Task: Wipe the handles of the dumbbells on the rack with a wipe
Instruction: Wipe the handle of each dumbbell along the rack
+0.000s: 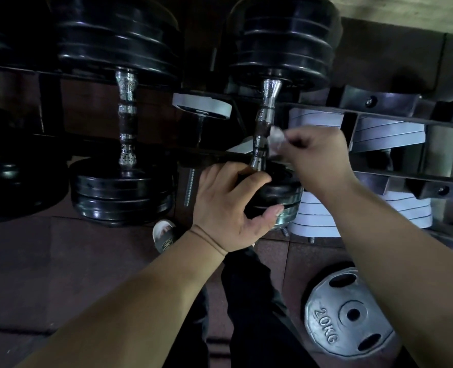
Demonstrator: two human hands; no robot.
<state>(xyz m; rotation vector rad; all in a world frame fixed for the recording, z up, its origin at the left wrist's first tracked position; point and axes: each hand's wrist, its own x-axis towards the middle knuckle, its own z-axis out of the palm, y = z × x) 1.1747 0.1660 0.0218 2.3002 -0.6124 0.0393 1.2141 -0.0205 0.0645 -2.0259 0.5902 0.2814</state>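
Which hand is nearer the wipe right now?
Right. The right hand pinches the wipe beside the dumbbell handle; the left hand sits lower, gripping that dumbbell's near plates.

Dark rack (395, 177) carries black dumbbells (124, 181), grey ones (390, 134) lower; 20KG plate (326, 324) on floor (60, 261).

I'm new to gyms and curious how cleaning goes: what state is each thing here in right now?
held dumbbell: lying on the rack.
wipe: crumpled, at the held dumbbell's handle.
left hand: grips the held dumbbell's near head.
right hand: pinches the wipe.
neighbouring dumbbell: on the rack, untouched.
20 kg plate: on the floor.
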